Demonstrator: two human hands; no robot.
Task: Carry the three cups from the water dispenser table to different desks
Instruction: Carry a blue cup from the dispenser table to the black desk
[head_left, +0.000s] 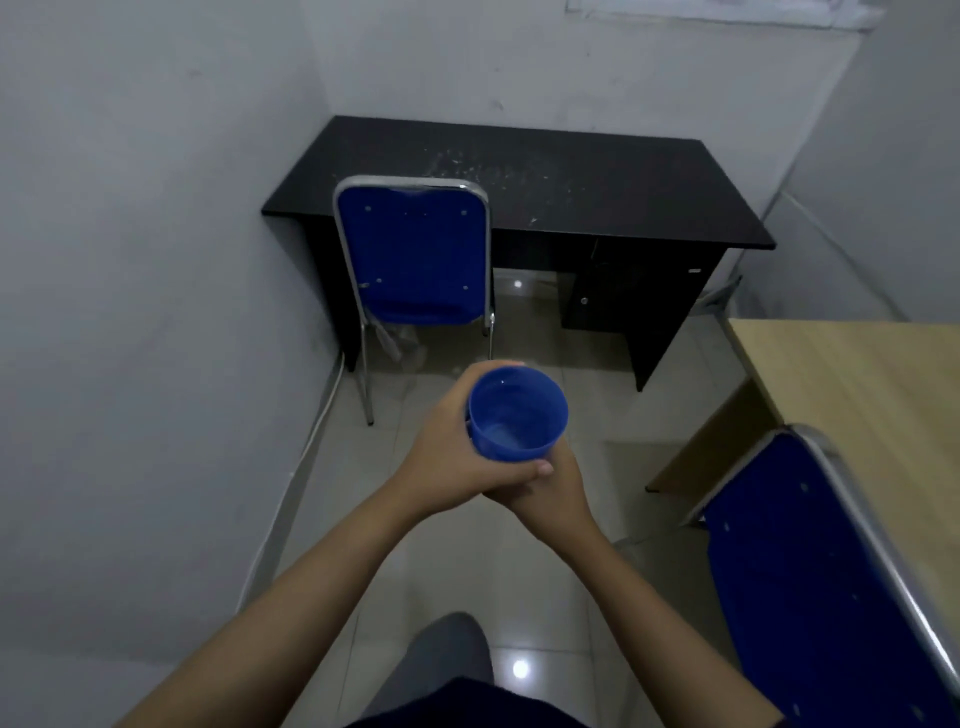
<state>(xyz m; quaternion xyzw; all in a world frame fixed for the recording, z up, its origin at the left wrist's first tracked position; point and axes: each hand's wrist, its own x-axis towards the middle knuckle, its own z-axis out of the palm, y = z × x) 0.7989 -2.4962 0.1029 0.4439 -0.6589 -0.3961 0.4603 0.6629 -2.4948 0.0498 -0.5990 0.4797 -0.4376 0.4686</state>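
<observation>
A blue plastic cup (517, 413) is held upright in front of me, above the tiled floor, with a little water showing at its bottom. My left hand (447, 452) wraps around the cup's left side, fingers curled behind it. Below and to the right, my right hand (550, 491) cups the base, its fingers interlaced under the left hand's thumb. A black desk (597, 187) stands ahead against the far wall, its top bare and dusty. No other cups are in view.
A blue chair with a chrome frame (415, 254) is pushed against the black desk's left part. A light wooden desk (852, 384) sits at the right, with another blue chair (821, 587) beside it. White walls close in on the left and behind.
</observation>
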